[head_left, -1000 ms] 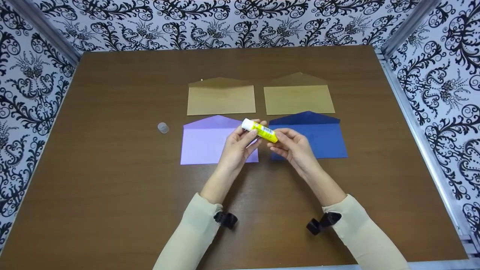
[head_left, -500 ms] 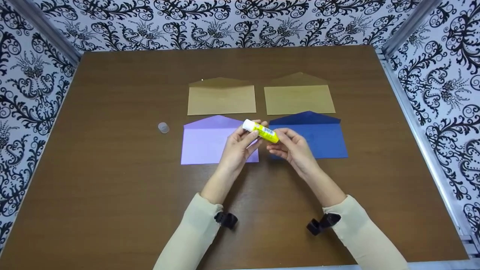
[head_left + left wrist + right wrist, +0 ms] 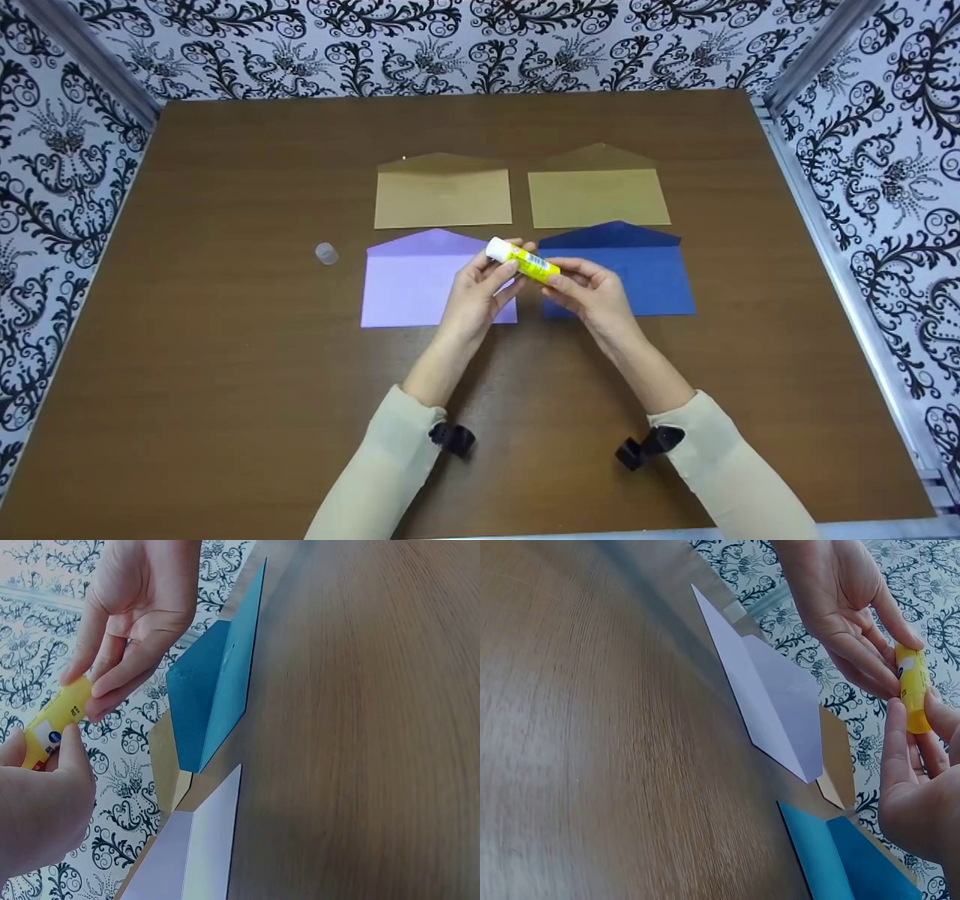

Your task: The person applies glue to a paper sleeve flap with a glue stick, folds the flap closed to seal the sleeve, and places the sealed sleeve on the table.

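A yellow glue stick [image 3: 531, 264] with a white upper end is held above the table between both hands. My left hand [image 3: 472, 289] grips its body near the white end, thumb across the front. At the lower end, my right hand [image 3: 598, 294] pinches the yellow base between thumb and fingers. In the left wrist view the glue stick [image 3: 58, 720] shows its label, and the right wrist view shows its yellow base [image 3: 916, 716] at the fingertips. Behind the hands lie a purple envelope [image 3: 409, 289] and a blue envelope [image 3: 652, 281], both with flaps raised away from me.
Two tan envelopes, one at left [image 3: 442, 199] and one at right [image 3: 598, 199], lie farther back with flaps unfolded. A small translucent cap [image 3: 326, 253] stands left of the purple envelope on the brown table [image 3: 225, 360]. Patterned panels line the table's back and sides.
My right hand's fingers have shifted around the glue stick's base, the thumb now lower on it. The left hand keeps its grip, and the envelopes and cap stay put.
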